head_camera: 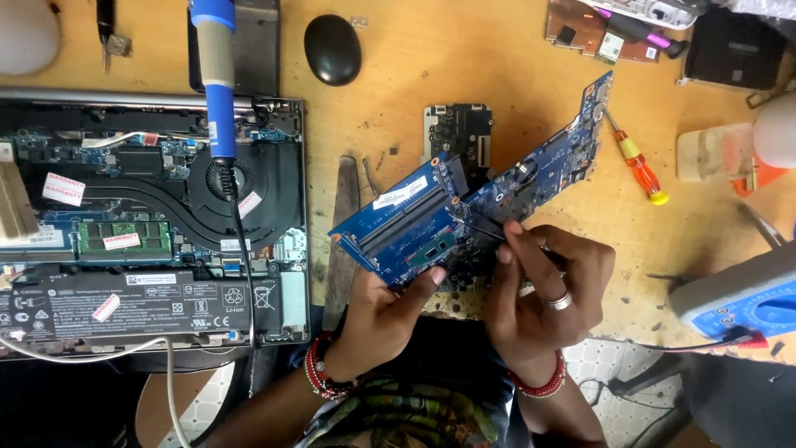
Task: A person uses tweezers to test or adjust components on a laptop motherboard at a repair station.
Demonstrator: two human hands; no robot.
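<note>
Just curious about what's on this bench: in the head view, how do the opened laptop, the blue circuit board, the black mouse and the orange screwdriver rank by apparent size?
1. Opened laptop
2. Blue circuit board, held nearer the camera, so it may look bigger than it is
3. and 4. Black mouse and orange screwdriver: too alike to rank; one rounder, one longer.

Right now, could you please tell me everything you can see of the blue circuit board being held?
The blue circuit board is long, thin and irregular in outline, carrying a dark square chip, black slot connectors and white stickers. It is held tilted above the wooden bench. The left hand grips its near edge; the right hand holds a thin dark probe to its middle.
</note>
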